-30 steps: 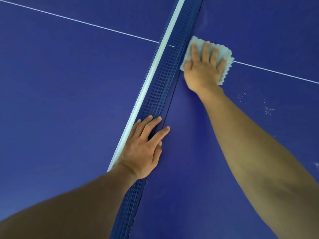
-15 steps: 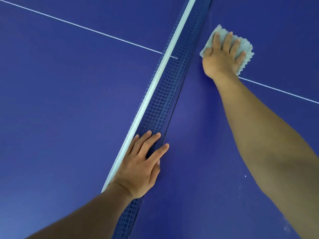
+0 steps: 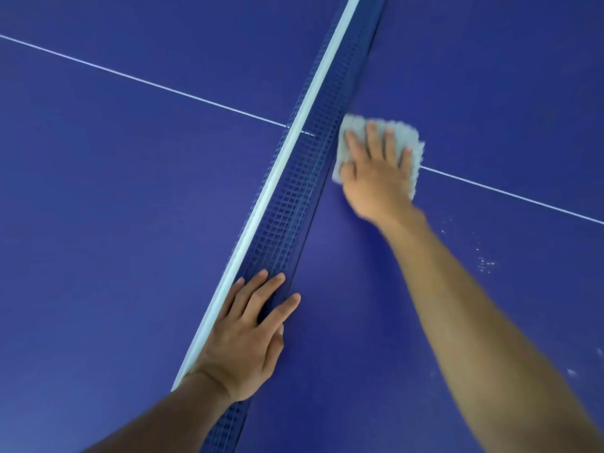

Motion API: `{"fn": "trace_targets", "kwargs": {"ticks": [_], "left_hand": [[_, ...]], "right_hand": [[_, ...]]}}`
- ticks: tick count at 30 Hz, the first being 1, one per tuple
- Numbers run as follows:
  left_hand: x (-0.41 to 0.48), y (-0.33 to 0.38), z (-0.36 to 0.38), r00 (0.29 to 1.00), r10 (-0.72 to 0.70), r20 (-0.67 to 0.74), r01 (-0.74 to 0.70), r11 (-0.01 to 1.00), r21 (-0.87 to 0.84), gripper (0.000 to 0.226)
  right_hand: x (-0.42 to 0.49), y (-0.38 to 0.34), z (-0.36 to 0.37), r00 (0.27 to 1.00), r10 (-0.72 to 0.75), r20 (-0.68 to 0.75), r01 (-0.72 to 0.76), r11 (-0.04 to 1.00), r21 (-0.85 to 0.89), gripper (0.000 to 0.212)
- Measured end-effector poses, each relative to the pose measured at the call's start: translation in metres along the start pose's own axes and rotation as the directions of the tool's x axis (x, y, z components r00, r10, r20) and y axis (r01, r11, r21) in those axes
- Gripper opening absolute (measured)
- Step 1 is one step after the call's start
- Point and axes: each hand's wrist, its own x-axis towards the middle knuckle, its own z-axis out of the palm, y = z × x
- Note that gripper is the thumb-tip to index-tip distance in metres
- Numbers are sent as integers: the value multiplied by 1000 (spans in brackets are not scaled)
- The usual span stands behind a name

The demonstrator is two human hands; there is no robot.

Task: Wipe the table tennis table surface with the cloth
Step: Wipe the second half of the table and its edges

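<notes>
Table [image 3: 130,223]: blue, beneath both hands.
Left hand [image 3: 242,335]: fingers straight, resting on net, holding nothing.
Net [image 3: 294,197]: runs between the hands.
Cloth [image 3: 405,134]: pale, flat under right hand, just beside net.
Right hand [image 3: 379,178]: fingers spread straight, pressing cloth; blurred.
Specks [image 3: 483,263]: white, right of right forearm.

Table [image 3: 130,223]: hard, smooth blue top, matt to satin with a faint soft sheen. Line [image 3: 163,87] on it: thin white paint, flush with the surface. Net [image 3: 287,204]: blue mesh with open square cells, looks like synthetic cord, matt. Top band [image 3: 274,178] of net: white tape, smooth, matt, fabric-like. Cloth [image 3: 400,129]: pale grey-white, fluffy pile like terry or microfibre, with a fuzzy ragged edge. Specks [image 3: 485,264]: pale, dusty, dulling the top right of the net.
</notes>
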Motion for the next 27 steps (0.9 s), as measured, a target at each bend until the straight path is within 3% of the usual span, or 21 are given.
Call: {"fn": "trace_targets", "kwargs": {"ticks": [6,9,12,15,17,19,21,24,27], "left_hand": [[0,0,-1,1000,-8,6,8,1000,-8,49],[0,2,-2,1000,-14,3,14,1000,-14,49],[-1,2,-2,1000,-20,15,21,1000,-17,50],[-1,3,-2,999,-29,26,30,999,-24,50],[-2,3,-1,999,-32,29,33,999,-25,50],[-2,3,-1,999,-31,29,32,999,-27,50],[-3,3,0,999,-38,28,38,999,-21,50],[-3,3,2,999,-36,25,37,999,-14,51],[-4,3,3,999,-38,21,39,999,-19,51]], "right_hand": [[-222,-13,67,997,-70,-40,68,997,-30,63],[-261,-1,71,998,-57,-5,57,997,-54,61],[-223,25,53,982,189,-24,-190,980,-60,63],[-147,54,30,844,532,-67,-524,845,110,63],[-97,58,16,808,588,-47,-571,799,189,63],[-67,44,13,871,490,-33,-482,866,134,62],[-70,20,20,957,286,-37,-284,957,58,62],[-133,-1,45,997,52,-49,-52,999,-3,61],[-211,9,62,998,56,-38,-57,998,-28,63]]}}
